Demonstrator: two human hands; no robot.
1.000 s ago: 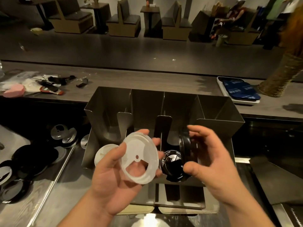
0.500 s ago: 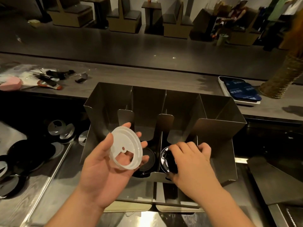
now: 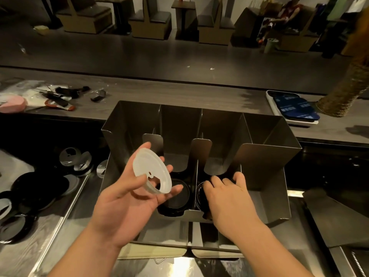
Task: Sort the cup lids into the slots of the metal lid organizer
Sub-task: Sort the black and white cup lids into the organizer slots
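Note:
The metal lid organizer (image 3: 267,156) stands in front of me with several slots. My left hand (image 3: 127,204) holds a translucent white lid (image 3: 148,168) tilted above the left-middle slot, thumb and fingers curled round its rim. A black lid (image 3: 177,198) lies flat in that slot below it. My right hand (image 3: 229,198) reaches palm down into the right-middle slot, its fingers over a black lid (image 3: 199,194) standing on edge; whether they grip it is hidden.
Loose black and clear lids (image 3: 36,188) lie scattered on the steel counter at the left. Behind the organizer runs a raised wooden ledge (image 3: 179,94) with small clutter at the left and a white tray (image 3: 293,108) of blue packets at the right.
My right hand has lowered the black lid from mid-air into the right-middle slot. My left hand has shifted left and tilted the white lid.

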